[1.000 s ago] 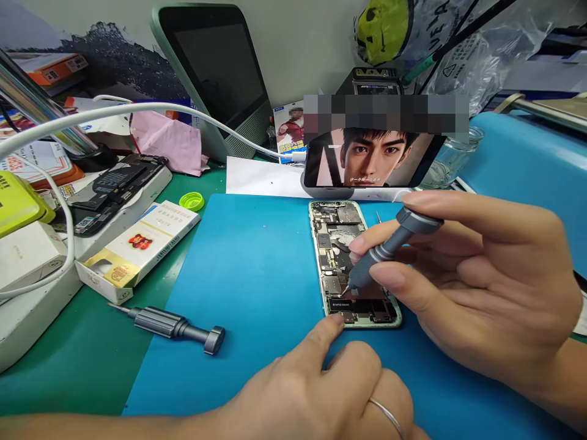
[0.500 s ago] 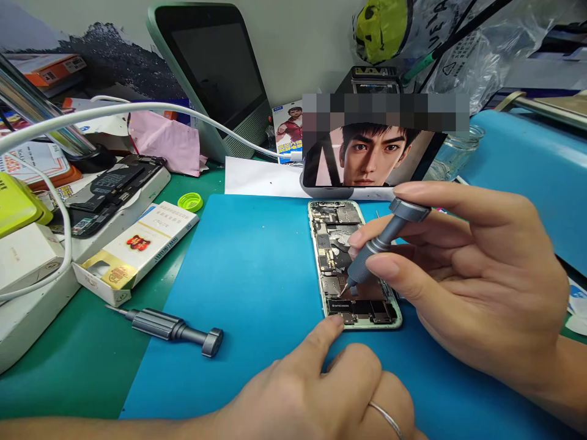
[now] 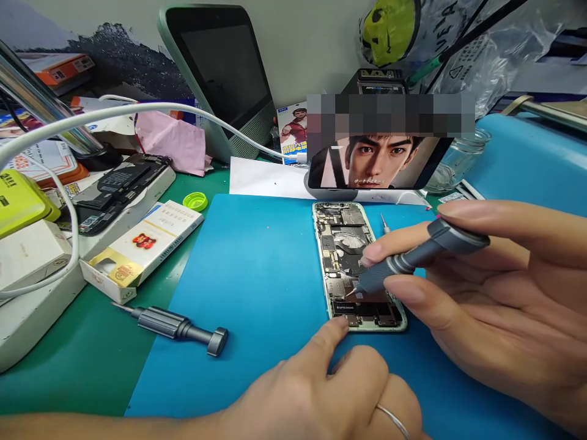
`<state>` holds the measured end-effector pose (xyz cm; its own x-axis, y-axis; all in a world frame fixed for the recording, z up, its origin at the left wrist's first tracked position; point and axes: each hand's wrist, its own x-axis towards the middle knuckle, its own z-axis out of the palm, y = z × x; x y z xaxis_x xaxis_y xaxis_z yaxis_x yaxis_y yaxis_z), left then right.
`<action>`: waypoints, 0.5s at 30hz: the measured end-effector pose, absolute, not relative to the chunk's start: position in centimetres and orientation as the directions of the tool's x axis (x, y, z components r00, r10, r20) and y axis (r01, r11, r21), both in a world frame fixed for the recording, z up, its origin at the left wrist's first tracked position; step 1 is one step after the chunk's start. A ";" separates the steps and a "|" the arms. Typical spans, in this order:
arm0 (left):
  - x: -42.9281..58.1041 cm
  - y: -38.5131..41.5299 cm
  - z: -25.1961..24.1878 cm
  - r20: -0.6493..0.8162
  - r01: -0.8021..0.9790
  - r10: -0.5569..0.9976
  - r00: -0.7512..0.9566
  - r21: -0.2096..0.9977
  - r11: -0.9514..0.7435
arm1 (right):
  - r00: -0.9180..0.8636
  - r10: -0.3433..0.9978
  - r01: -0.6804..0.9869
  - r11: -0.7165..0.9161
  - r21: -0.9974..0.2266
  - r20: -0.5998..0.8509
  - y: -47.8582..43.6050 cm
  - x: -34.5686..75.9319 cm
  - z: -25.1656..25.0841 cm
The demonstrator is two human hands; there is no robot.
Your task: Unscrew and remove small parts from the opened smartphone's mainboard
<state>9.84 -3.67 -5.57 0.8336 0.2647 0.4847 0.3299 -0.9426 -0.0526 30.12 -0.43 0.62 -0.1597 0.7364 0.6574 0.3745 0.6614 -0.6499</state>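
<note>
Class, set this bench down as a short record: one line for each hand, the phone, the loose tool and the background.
Left hand: index fingertip on the near left corner of the opened phone; ring worn
Right hand: grips a grey screwdriver, tip pointing at the phone's near half; contact unclear
Phone: inner parts exposed, lying on a blue mat
Loose tool: second screwdriver, lying across the mat's left edge
Background: propped screen showing a face; glass jar beside it
</note>
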 end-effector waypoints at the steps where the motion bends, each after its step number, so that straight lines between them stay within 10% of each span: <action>1: 9.8 -3.6 -5.4 0.471 0.325 0.259 0.844 -0.064 -0.943 | -0.147 0.724 0.382 0.670 -0.636 0.674 -0.4 30.2 0.4; 15: 9.6 -3.6 -5.3 0.461 0.307 0.245 0.853 -0.062 -0.950 | -0.182 0.701 0.390 0.695 -0.604 0.690 -0.3 30.4 -0.2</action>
<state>9.65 -3.62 -5.32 0.8527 0.2454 0.4612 0.3067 -0.9498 -0.0618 30.43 -0.25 -0.17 -0.1817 0.7009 0.6897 0.3897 0.6953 -0.6039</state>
